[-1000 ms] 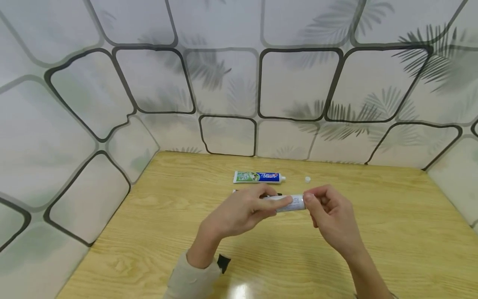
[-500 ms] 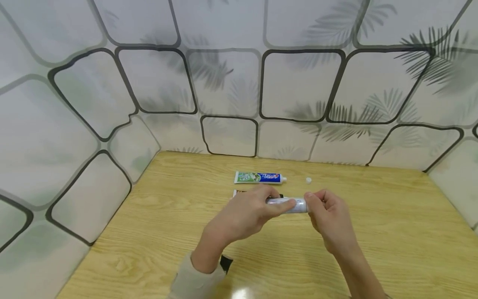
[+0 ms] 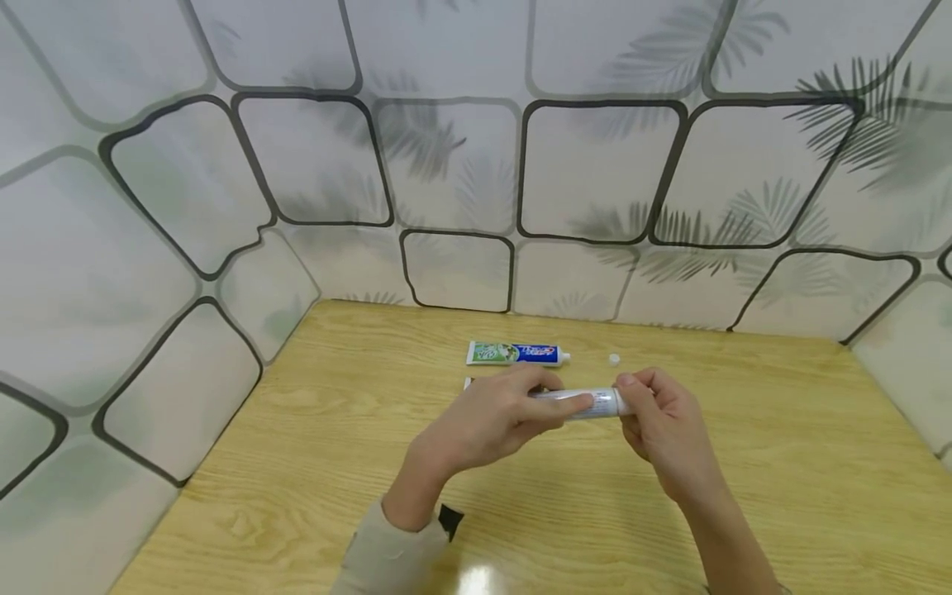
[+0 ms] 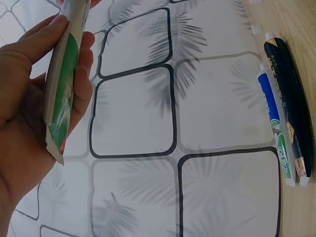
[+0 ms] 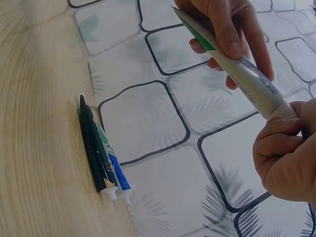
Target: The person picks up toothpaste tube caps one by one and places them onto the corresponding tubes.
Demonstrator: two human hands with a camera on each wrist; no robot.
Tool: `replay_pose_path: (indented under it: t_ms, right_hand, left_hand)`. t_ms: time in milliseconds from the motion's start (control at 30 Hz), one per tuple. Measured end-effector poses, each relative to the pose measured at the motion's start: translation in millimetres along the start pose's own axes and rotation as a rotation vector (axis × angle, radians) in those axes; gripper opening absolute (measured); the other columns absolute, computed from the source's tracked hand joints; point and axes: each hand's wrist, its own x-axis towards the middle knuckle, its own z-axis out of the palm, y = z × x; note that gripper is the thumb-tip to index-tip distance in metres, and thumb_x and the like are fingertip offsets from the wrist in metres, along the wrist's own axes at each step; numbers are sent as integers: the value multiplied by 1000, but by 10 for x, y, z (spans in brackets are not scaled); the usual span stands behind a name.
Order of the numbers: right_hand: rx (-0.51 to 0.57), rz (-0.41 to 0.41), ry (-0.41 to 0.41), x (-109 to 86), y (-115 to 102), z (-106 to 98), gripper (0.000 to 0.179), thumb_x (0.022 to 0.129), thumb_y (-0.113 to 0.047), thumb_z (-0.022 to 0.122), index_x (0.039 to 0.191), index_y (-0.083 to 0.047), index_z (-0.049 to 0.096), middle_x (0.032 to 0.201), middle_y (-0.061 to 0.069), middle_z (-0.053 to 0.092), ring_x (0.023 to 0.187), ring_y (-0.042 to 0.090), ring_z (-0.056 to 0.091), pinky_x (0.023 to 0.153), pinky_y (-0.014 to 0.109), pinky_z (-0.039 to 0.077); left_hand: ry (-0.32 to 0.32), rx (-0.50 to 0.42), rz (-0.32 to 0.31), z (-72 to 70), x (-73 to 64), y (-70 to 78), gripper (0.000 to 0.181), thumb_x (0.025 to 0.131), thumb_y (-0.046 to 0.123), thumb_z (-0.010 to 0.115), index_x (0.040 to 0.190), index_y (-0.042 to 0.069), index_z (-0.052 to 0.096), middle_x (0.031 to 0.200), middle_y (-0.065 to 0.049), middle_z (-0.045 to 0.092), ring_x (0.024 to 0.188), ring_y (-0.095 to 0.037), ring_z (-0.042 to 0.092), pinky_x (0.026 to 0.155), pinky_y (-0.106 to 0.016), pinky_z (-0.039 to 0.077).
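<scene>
My left hand (image 3: 491, 417) grips a white and green toothpaste tube (image 3: 595, 403) around its body, held above the table. In the left wrist view, the flat crimped end of the toothpaste tube (image 4: 61, 108) points down past the palm. At the opposite end, my right hand (image 3: 665, 430) pinches the white cap end with thumb and curled fingers. The right wrist view shows both hands on the tube (image 5: 247, 81), with the right fingers (image 5: 281, 143) covering most of its tip.
A green and blue toothpaste tube (image 3: 513, 354) lies on the wooden table (image 3: 297, 463) behind the hands. Black tube shapes (image 5: 91, 148) lie beside it, mostly hidden in the head view. One small white cap (image 3: 614, 359) sits to the right. A patterned wall stands behind.
The held tube and my right hand have shifted slightly to the right. More of the tube's white end shows beside the right fingers. The things on the table have stayed put.
</scene>
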Motion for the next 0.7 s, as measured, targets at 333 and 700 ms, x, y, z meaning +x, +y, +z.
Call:
replay_pose_path:
  t_ms: [333,700]
  right_hand:
    - [-46,19,-3,2,-8,-60,26,105,-19,52,88,-1,58,54,-3,42,43,6,32,38,36,15]
    - [-74,83,-19,20,4,-105,27,104,-24,54,87,-3,59,55,-4,45,44,5,34,37,34,18]
  left_hand:
    - [-2,-78,41,1,13,-13,35,92,10,72,125,21,70,110,-8,66,86,-13,58,77,-16,46]
    - [-8,-152,33,8,19,-24,32,85,9,79,116,15,76,108,-7,67,85,-12,58,74,-14,45]
